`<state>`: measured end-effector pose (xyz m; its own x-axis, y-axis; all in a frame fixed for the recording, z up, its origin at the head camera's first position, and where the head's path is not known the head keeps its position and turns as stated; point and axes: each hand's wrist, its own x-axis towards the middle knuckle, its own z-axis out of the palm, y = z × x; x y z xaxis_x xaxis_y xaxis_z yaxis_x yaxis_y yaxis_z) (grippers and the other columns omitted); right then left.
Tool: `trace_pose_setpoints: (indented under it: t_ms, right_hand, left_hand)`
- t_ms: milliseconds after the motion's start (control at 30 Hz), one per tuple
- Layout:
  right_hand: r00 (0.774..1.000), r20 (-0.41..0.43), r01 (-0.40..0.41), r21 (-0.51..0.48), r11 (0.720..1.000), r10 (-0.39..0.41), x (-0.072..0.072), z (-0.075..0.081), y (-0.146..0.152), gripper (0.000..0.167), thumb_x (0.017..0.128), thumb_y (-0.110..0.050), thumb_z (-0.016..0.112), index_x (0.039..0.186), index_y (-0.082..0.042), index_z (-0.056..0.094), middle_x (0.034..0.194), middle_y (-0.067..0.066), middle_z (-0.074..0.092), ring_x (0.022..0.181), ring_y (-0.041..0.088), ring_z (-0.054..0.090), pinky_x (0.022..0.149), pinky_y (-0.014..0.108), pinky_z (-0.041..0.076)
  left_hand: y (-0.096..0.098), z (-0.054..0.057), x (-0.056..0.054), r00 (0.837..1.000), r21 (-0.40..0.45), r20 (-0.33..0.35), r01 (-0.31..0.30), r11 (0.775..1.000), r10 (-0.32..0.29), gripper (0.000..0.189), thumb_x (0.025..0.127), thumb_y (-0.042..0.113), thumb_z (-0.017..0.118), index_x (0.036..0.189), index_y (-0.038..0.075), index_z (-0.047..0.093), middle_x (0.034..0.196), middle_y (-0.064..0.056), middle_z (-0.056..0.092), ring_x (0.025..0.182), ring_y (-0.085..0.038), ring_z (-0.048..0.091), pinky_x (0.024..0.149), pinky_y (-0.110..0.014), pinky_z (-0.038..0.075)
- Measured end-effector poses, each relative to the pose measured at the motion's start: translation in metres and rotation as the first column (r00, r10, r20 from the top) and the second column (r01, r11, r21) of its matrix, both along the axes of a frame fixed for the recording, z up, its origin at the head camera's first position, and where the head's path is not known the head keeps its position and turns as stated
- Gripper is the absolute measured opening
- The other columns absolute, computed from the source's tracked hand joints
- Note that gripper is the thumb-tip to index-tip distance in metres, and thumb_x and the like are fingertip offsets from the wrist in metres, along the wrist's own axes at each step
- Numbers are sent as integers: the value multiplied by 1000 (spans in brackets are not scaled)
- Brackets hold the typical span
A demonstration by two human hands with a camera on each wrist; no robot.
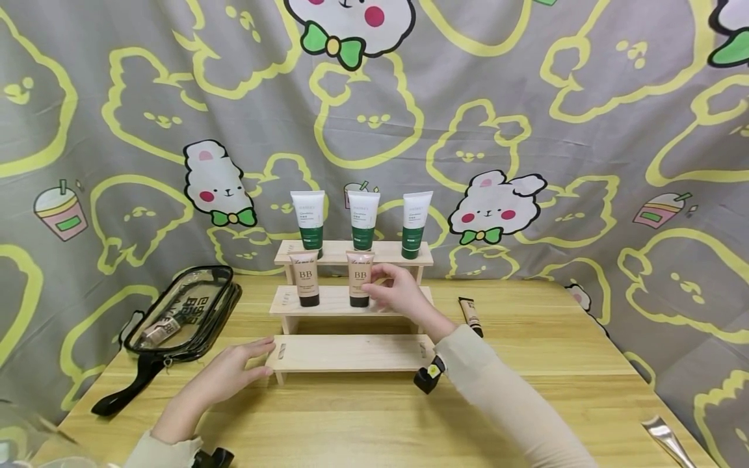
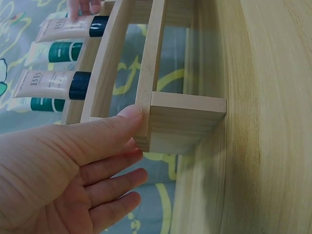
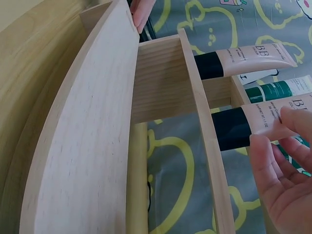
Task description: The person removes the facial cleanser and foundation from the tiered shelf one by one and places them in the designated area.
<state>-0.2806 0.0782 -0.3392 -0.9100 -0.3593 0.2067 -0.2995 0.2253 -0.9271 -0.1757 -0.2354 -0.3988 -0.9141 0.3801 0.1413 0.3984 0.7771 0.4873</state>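
Note:
My right hand (image 1: pixel 404 292) pinches the right side of a beige BB cream tube (image 1: pixel 359 276) with thumb and fingers, as the right wrist view shows closely. That tube is upright, black cap down, on the middle step of a wooden display stand (image 1: pixel 351 353). Left of it, a matching BB cream tube (image 1: pixel 305 279) stands the same way. My left hand (image 1: pixel 231 369) is at the left end of the lowest step. In the left wrist view, its thumb (image 2: pixel 130 113) touches the board's edge while the other fingers are loosely bent.
Three white-and-green tubes (image 1: pixel 363 224) stand on the top step. A clear black-trimmed pouch (image 1: pixel 193 305) with a tube inside lies at left. Right of the stand lies another small tube (image 1: pixel 470 315). A shiny metal-looking object (image 1: pixel 667 439) is near the table's right edge.

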Motion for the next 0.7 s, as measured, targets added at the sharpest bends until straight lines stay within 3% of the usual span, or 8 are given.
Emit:
trace_pose_setpoints:
  t_ms: [700]
  right_hand:
    - [998, -18, 61, 2, 998, -61, 5, -3, 10, 25, 84, -13, 69, 105, -1, 61, 87, 9, 62, 62, 22, 58, 52, 34, 54]
  left_hand:
    - [0, -1, 0, 1000, 3, -7, 0, 1000, 0, 48, 82, 19, 68, 122, -6, 56, 132, -21, 47, 116, -39, 46, 96, -52, 36]
